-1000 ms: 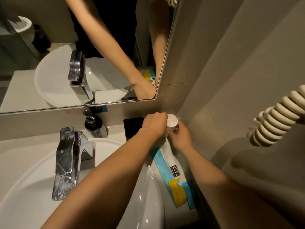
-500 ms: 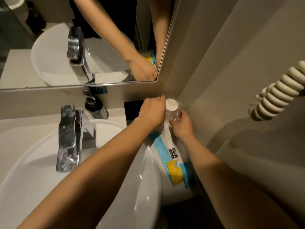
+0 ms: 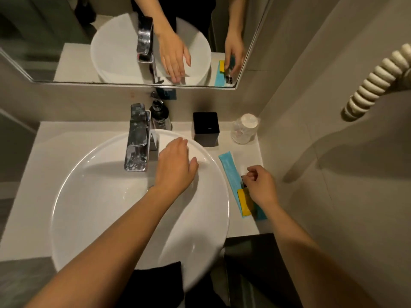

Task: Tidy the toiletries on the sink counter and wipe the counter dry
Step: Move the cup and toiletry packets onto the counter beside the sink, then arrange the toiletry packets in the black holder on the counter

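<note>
My left hand [image 3: 175, 167] hovers open, palm down, over the back of the white basin [image 3: 222, 187], holding nothing. Over the toiletry packets on the right strip of the counter [image 3: 66, 138], my right hand [image 3: 261, 185] has its fingers curled, fingertips on a white packet with a black mark [image 3: 243, 182]. Whether it grips that packet is unclear. A long blue packet [image 3: 230, 172], a yellow packet [image 3: 243, 202] and a teal packet [image 3: 260, 213] lie beside and under that hand. A plastic-wrapped cup [image 3: 244, 128] stands alone in the back right corner.
A black square holder [image 3: 205, 128] and a dark pump bottle [image 3: 159, 116] stand behind the basin, by the chrome faucet [image 3: 138, 138]. The mirror [image 3: 66, 41] is above, and a cream coiled cord [image 3: 375, 83] hangs on the right wall. Dark fabric [image 3: 155, 276] lies at the basin's front.
Both hands have let go of the wrapped cup in the corner. The left hand pulled back over the basin; the right hand dropped onto the packets. The view tilted down.
</note>
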`<state>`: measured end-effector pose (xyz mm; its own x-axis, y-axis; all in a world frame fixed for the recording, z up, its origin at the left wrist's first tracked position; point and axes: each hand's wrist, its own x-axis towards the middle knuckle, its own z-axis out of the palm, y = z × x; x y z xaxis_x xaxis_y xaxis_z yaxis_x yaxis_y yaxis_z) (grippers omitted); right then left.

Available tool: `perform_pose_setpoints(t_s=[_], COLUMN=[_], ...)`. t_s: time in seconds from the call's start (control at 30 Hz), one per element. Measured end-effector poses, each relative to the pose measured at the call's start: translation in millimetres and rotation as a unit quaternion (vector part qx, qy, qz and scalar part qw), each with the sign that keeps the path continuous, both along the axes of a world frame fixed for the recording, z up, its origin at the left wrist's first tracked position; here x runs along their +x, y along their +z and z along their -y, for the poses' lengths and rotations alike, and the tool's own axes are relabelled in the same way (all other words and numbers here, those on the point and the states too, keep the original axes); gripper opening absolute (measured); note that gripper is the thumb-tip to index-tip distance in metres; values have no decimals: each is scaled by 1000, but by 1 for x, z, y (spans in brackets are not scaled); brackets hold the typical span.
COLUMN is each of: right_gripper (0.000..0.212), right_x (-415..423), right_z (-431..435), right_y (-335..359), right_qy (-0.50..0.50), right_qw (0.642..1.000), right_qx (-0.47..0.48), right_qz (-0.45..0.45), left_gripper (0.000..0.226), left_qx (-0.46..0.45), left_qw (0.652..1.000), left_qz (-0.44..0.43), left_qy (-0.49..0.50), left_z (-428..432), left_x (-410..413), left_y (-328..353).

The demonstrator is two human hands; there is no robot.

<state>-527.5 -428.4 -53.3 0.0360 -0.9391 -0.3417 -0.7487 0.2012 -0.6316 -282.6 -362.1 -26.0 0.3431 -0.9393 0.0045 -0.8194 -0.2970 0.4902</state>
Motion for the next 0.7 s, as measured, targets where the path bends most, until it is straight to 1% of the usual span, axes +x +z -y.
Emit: perform_pose_setpoints(t_s=[0.03, 0.1, 0.3, 0.5, 0.57, 0.63, 0.7], right_gripper=[27, 29, 28, 36, 36, 36, 29], right_x=[2, 8, 30, 45, 47, 46, 46], right_z=[-1, 0, 14, 31, 34, 37, 41], right_y=[0, 0, -5, -10, -15, -19, -20], right_qy=[16, 45, 132, 162, 164, 152, 143], right_qw=[1000, 998, 982, 966, 964, 969, 975], right_qx=[2, 12, 36, 48, 49, 57, 75], right_qz=[-12, -41, -131, -198, -203, -187, -155], left_gripper=[29, 29, 54, 75, 77, 78, 78], left_qx=[8, 23, 77, 90, 99, 105, 111], left_qw=[1000, 1000, 996, 993, 991, 989, 988], left_qz=[4, 6, 23, 3, 11, 22, 35], left_qy=[8, 16, 37, 82, 92, 100, 103], left_z=[-4, -9, 0, 10, 11, 12, 13], left_x=[4, 8, 9, 0, -5, -8, -9], left_y=[-5, -15, -31, -32, -36, -39, -41])
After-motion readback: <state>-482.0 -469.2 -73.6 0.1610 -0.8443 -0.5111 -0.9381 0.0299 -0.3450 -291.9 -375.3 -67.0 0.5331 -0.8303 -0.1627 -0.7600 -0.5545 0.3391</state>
